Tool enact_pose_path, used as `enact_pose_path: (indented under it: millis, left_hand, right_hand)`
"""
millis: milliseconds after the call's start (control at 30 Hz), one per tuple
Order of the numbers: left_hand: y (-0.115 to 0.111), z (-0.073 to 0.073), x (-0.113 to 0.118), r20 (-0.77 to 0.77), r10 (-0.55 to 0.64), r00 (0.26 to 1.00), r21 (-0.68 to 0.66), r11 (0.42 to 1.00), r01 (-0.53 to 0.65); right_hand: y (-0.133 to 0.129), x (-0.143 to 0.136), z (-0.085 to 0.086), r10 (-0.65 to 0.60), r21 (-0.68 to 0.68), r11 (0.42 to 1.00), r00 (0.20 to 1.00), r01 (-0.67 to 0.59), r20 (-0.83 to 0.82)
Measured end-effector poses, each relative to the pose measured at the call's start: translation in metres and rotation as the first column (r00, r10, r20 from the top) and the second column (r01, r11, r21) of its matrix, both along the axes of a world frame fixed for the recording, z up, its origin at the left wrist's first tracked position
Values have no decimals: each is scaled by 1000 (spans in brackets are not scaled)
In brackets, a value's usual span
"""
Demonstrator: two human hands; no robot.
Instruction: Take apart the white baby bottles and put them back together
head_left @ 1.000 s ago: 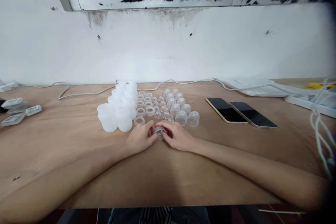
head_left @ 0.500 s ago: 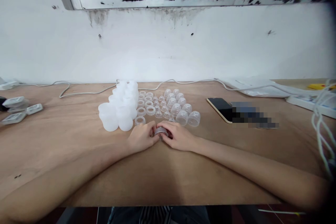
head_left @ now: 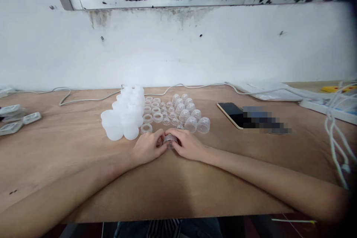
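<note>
Both hands meet near the middle of the table around a translucent bottle ring [head_left: 170,139]. My left hand [head_left: 149,145] grips its left side, fingers bent. On the other side, the fingers of my right hand [head_left: 188,144] curl over the ring's top and right edge, with the thumb low in front. Whether another part sits inside the ring is hidden. Just beyond my hands lie rows of similar rings [head_left: 147,118], small clear bottle nipples [head_left: 166,121] and clear dome caps [head_left: 190,124]. Frosted white bottles [head_left: 113,124] stand grouped to the left.
A phone [head_left: 230,114] lies to the right, beside a pixelated patch. White cables [head_left: 333,134] hang near a power strip [head_left: 318,106] at the far right. A plastic bag [head_left: 267,91] rests against the wall. Small white cases [head_left: 31,118] lie at far left.
The view has shifted slightly. My hands stay on the ring, which has tilted a little between the fingers so more of its side shows.
</note>
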State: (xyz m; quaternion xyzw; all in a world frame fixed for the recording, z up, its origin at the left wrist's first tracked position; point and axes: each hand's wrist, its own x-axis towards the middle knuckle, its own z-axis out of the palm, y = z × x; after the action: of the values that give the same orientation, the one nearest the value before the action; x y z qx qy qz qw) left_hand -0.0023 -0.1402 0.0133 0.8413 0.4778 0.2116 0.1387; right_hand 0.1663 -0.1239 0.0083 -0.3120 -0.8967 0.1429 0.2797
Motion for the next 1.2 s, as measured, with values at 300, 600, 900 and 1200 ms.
enact_pose_path:
  millis: [300,600,900,1200]
  left_hand:
    - [-26,18,-7,-164,-160,973,565,794,226]
    - [-23,75,-74,-45,292,955,749,643,-161]
    - [1,50,-90,-199,481,854,754,632,-181]
    - [-43,66,-74,-89,299,950,636,751,-177]
  right_hand:
    - [9,5,-1,-230,-403,914,871,40,-434]
    - [11,3,0,-184,-476,864,773,-168,-607]
    - [6,3,0,-82,-424,879,806,-219,-587]
    - [-1,2,9,-71,-383,912,863,-148,-501]
